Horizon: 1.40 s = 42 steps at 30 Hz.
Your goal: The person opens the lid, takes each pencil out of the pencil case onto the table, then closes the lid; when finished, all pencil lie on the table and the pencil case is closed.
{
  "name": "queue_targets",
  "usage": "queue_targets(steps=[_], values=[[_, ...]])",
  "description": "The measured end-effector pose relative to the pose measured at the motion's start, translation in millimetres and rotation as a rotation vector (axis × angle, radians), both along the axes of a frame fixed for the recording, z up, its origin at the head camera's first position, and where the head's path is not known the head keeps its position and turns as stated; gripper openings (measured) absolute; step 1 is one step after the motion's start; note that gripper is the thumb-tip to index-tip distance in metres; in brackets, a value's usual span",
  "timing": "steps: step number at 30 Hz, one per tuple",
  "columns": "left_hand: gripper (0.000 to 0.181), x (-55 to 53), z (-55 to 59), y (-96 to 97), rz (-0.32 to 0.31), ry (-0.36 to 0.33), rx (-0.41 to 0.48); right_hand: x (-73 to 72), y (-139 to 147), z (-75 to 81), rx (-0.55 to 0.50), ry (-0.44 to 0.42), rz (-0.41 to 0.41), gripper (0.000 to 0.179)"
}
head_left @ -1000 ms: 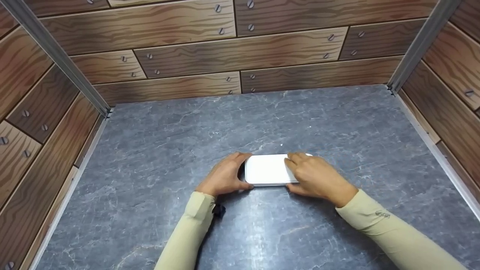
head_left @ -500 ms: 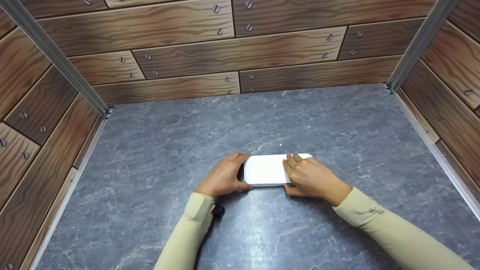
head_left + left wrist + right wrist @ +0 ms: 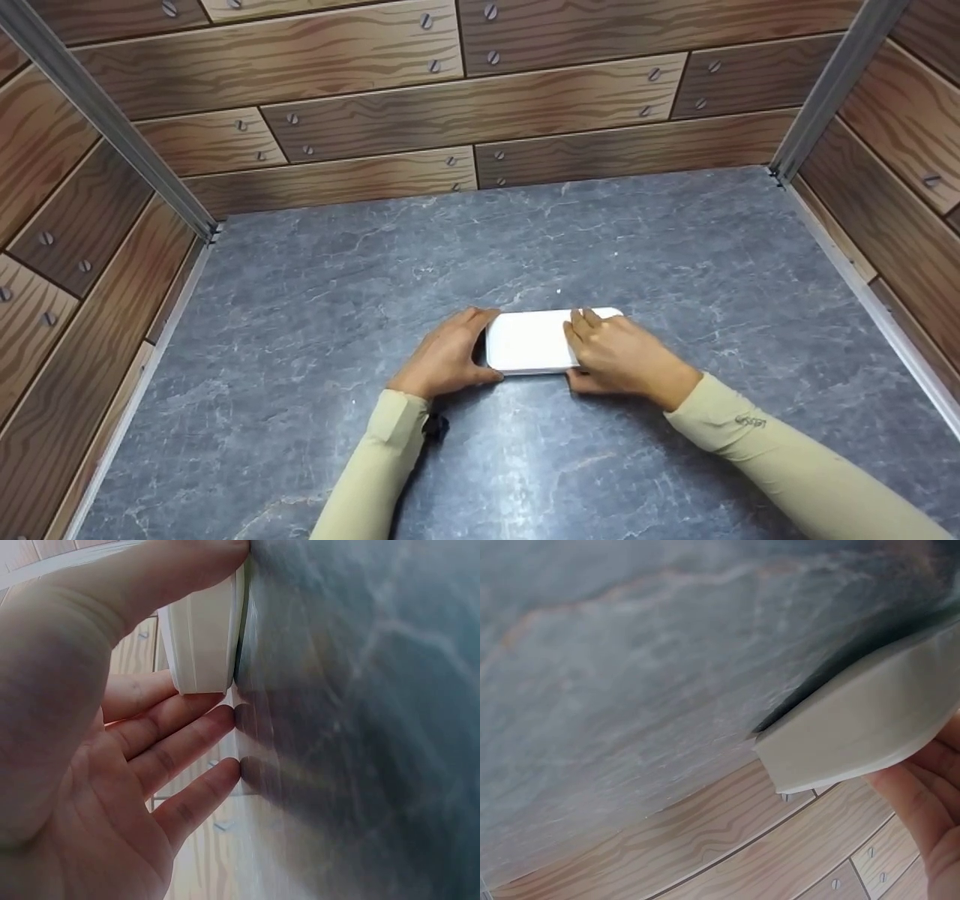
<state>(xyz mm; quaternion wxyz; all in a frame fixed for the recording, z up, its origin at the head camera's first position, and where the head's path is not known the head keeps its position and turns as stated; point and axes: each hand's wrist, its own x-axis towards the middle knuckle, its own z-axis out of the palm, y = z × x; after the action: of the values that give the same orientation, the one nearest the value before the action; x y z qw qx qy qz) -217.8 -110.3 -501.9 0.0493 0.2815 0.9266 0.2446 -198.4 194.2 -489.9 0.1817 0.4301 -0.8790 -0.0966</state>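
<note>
A white, flat box with rounded corners [image 3: 529, 342] lies lengthwise across the grey marbled tabletop. My left hand [image 3: 445, 354] grips its left end, thumb at the near corner and fingertips at the far one. In the left wrist view the box's pale end wall [image 3: 201, 641] shows between thumb and fingers, with the lower fingertips down at the tabletop. My right hand [image 3: 621, 355] holds the right part, its fingers laid over the top and its thumb by the near edge. From the right wrist the pale side wall [image 3: 862, 716] is seen, with fingers [image 3: 913, 799] on the top face.
Wood-print panels [image 3: 375, 112] rise behind the tabletop [image 3: 360, 285] and along both sides, with grey metal posts [image 3: 120, 127] in the corners. A small black object [image 3: 436, 427] sits at the left wrist. Tiny white specks dot the surface beyond the box.
My right hand has slid slightly left over the box, baring more of its far right corner. The left hand keeps its hold. The head view has shifted a little.
</note>
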Motion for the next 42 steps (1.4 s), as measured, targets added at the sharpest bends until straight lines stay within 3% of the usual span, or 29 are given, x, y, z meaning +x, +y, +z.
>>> queue_targets(steps=[10, 19, 26, 31, 37, 42], values=[[0.097, 3.3, -2.5, -2.1, 0.003, -0.008, 0.004, 3.1, 0.1, -6.1, 0.018, 0.034, 0.036, 0.066], [0.100, 0.3, -1.4, -2.0, -0.005, -0.012, -0.001, 0.9, 3.7, -4.9, 0.045, 0.164, 0.148, 0.059], [0.100, -2.1, -0.7, -3.8, -0.001, -0.011, -0.016, 10.9, -17.0, -0.5, 0.065, 0.125, 0.074, 0.056], [0.100, -2.7, -0.6, -3.2, 0.003, -0.010, -0.010, 19.3, -35.9, 1.5, 0.185, 0.217, 0.034, 0.041], [0.098, -1.7, -1.7, -3.7, -0.009, -0.003, -0.003, 24.6, -41.1, 1.6, 0.249, 0.330, 0.055, 0.035], [0.099, -1.4, -2.0, -2.5, -0.010, 0.005, 0.007, 25.2, -36.9, 3.6, 0.226, 0.318, 0.065, 0.035]])
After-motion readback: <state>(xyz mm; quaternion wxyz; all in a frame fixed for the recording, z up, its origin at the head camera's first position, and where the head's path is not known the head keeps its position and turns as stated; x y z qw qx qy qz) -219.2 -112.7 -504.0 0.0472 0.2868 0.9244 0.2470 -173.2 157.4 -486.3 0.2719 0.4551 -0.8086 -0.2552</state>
